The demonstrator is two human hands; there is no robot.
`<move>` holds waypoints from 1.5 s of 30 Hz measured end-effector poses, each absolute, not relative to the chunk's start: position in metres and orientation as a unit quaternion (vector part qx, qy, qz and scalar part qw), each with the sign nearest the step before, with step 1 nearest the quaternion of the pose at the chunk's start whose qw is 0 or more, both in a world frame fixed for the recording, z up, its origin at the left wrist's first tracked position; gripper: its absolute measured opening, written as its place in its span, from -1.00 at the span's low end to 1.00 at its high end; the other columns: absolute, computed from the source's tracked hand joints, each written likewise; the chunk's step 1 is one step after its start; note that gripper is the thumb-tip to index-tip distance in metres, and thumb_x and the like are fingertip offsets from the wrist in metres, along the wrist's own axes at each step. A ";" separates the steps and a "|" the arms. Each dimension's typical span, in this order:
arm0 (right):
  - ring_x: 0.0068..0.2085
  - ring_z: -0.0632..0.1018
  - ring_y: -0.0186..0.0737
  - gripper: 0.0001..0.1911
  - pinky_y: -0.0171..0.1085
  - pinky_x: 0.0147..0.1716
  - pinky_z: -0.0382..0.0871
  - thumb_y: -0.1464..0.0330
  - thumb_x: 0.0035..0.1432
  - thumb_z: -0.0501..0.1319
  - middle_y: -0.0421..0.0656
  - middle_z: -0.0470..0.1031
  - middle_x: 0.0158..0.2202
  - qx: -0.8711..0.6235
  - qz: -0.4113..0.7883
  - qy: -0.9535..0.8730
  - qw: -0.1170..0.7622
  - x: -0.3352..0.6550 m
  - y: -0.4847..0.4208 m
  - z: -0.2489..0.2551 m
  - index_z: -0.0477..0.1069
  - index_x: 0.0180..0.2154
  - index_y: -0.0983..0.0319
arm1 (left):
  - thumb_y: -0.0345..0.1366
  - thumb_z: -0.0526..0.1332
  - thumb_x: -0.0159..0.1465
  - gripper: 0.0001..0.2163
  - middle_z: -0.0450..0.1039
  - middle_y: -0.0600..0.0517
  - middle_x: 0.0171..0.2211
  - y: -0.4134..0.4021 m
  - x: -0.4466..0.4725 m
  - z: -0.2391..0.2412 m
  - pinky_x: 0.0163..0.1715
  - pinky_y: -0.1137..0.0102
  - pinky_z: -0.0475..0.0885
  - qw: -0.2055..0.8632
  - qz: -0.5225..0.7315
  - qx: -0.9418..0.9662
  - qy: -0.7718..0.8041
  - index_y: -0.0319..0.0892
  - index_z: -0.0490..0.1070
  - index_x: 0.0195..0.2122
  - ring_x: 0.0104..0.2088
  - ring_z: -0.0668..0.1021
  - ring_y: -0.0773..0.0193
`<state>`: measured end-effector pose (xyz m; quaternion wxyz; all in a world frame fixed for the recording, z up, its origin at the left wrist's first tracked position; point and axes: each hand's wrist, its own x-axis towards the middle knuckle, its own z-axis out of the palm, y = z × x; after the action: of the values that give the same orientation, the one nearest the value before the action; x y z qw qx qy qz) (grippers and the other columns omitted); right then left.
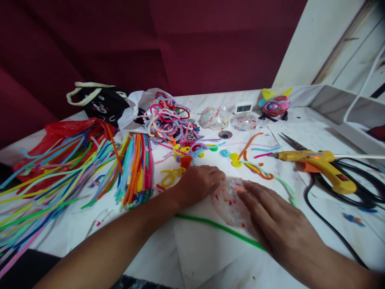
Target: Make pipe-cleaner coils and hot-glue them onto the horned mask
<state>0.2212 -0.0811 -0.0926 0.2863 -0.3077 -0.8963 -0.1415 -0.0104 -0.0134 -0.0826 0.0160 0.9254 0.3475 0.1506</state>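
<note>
A clear plastic half-dome [230, 202], speckled with small coloured bits, rests on the white table between my hands. My left hand [201, 182] is at its far left edge, fingers bent and pressed together; what they hold, if anything, is hidden. My right hand [275, 222] lies over the dome's right side, its fingers stretched out along the surface and its thumb out of sight. A green pipe cleaner [216, 225] runs in front of the dome, one end passing by my right hand. Just beyond my left hand are an orange piece [186, 161] and yellow curled pipe cleaners [170, 176].
A yellow glue gun [319, 160] with its black cord and pliers [293, 141] lie at right. Bundled pipe cleaners [136, 168] and a tangled heap [168, 116] fill the left. Behind stand more domes [243, 121], a small digital display [243, 108] and a decorated ball [275, 106].
</note>
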 end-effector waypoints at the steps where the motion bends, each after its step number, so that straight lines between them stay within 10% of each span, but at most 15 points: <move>1: 0.08 0.44 0.16 -0.50 0.03 -0.09 0.56 0.65 0.08 0.06 0.26 0.36 0.09 -0.308 -0.145 -0.896 0.287 0.221 -0.081 -0.092 0.29 0.10 0.50 | -0.31 -0.01 0.41 -0.76 0.53 0.00 -0.26 -0.014 -0.010 -0.083 -0.25 0.40 0.41 0.019 0.149 0.921 0.360 -0.21 0.44 -0.18 -0.24 0.55 0.25; 12: 0.02 0.49 0.06 -0.67 -0.01 -0.09 0.56 0.46 0.30 0.08 0.20 0.40 0.04 -0.343 -0.079 -0.883 0.311 0.220 -0.081 -0.087 0.34 0.06 0.44 | -0.36 0.08 0.35 -0.82 0.54 -0.05 -0.20 -0.012 -0.023 -0.072 -0.13 0.37 0.39 0.182 0.224 0.864 0.412 -0.23 0.47 -0.18 -0.17 0.54 0.24; 20: 0.05 0.48 0.08 -0.42 -0.02 -0.10 0.55 0.15 0.29 0.10 0.17 0.31 0.15 -0.402 -0.021 -0.875 0.268 0.218 -0.084 -0.088 0.22 0.18 0.42 | -0.32 0.28 0.22 -0.86 0.49 -0.02 -0.26 -0.016 -0.036 -0.061 -0.26 0.43 0.36 0.303 0.120 0.862 0.388 -0.24 0.49 -0.22 -0.26 0.49 0.28; 36: 0.12 0.43 0.13 -0.44 0.03 0.01 0.49 0.23 0.27 0.13 0.24 0.30 0.15 -0.401 -0.017 -0.876 0.267 0.213 -0.086 -0.086 0.17 0.18 0.44 | -0.30 0.22 0.29 -0.87 0.48 0.03 -0.37 -0.026 -0.032 -0.062 -0.29 0.42 0.31 0.237 0.089 0.904 0.345 -0.22 0.51 -0.35 -0.33 0.50 0.31; 45: 0.07 0.40 0.27 -0.05 0.14 -0.02 0.42 0.17 -0.08 0.43 0.29 0.28 0.11 -0.447 0.049 -0.860 0.242 0.215 -0.084 -0.080 0.13 0.23 0.45 | -0.37 0.27 0.20 -0.93 0.45 0.04 -0.42 -0.030 -0.025 -0.058 -0.37 0.46 0.29 0.257 0.091 0.890 0.365 -0.21 0.49 -0.42 -0.38 0.48 0.32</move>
<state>0.2151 -0.0835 -0.0802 0.2420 -0.4468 -0.8598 0.0493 -0.0253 -0.0301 -0.0585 0.2570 0.8903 0.3647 0.0914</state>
